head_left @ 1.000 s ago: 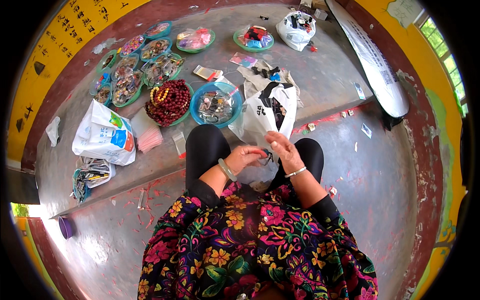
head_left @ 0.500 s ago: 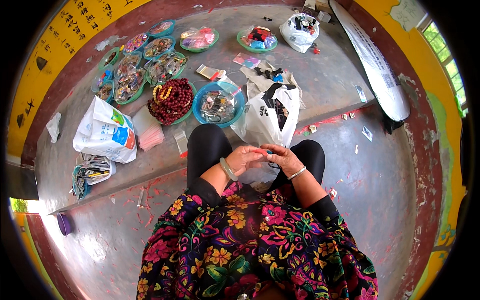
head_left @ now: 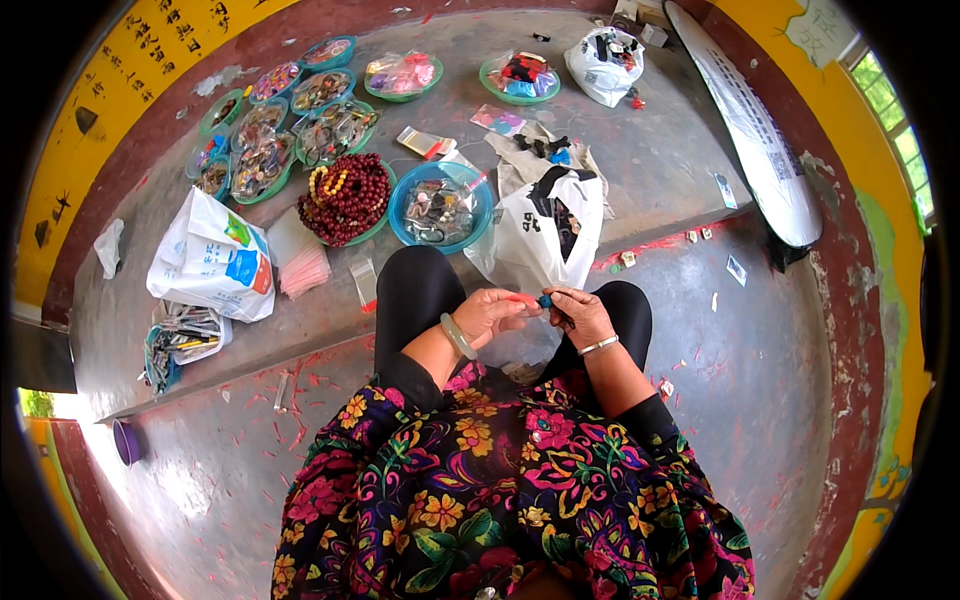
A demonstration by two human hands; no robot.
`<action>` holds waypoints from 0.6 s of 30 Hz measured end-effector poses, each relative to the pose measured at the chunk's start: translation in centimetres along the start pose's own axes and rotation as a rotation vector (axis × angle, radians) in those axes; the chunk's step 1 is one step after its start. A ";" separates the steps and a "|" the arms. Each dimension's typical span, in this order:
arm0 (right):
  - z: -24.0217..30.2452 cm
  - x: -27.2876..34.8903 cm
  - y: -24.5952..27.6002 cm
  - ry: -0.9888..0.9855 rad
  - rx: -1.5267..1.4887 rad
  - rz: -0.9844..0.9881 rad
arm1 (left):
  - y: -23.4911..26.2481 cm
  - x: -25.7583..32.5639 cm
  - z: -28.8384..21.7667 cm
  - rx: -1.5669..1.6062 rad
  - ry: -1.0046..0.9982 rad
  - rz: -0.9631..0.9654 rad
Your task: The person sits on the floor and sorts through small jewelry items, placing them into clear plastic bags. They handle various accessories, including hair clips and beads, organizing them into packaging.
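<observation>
My left hand (head_left: pixel 486 316), a pale bangle at its wrist, pinches a small red-pink strip (head_left: pixel 522 300) between thumb and fingers. Close beside it my right hand (head_left: pixel 584 318), wearing a silver bracelet, grips a small round teal piece (head_left: pixel 545 301) in its fingertips. Something dark hangs below that piece, too small to make out. Both hands are over my lap, between my knees. Just beyond them stands a white plastic bag (head_left: pixel 540 235) with dark items in its mouth. A blue bowl (head_left: pixel 398 215) of small bagged trinkets sits past my left knee.
Dark red bead strings (head_left: pixel 345 205) fill a green bowl, with several trinket bowls behind. A white shopping bag (head_left: pixel 205 262) and a basket of pens or tools (head_left: pixel 190 335) stand left. Pink-edged clear sleeves (head_left: pixel 303 268) lie nearby. A long silvery board (head_left: pixel 745 120) lies right.
My hands have drawn slightly apart. The right fingers now hold the teal piece out to the right of the red strip, where before both hands were nearly touching.
</observation>
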State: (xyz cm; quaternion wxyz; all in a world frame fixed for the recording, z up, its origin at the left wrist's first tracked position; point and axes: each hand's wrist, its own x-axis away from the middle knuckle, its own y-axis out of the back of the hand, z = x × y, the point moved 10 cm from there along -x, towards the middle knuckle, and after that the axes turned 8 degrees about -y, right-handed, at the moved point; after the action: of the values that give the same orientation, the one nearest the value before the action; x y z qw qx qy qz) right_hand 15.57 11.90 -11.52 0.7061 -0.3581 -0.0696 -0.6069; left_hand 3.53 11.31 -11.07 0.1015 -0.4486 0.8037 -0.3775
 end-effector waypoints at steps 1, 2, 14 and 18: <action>0.1 0.0 0.2 0.007 -0.021 -0.011 | -0.3 0.1 -0.2 -0.006 0.005 0.004; 0.2 -0.1 0.3 0.013 -0.042 -0.021 | -0.4 0.1 -0.2 -0.012 0.009 0.009; 3.2 1.4 -3.9 0.358 0.454 -0.079 | 4.3 -1.0 2.7 -0.360 -0.008 -0.155; 1.8 0.7 -3.5 0.353 0.663 -0.188 | 4.5 -1.2 2.7 -0.451 -0.032 -0.142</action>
State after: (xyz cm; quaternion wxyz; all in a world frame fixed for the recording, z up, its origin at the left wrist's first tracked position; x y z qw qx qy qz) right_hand 13.16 12.35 -8.38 0.7260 0.0074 -0.1720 -0.6658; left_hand 2.69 12.29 -16.32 -0.0153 -0.5212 0.8325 -0.1876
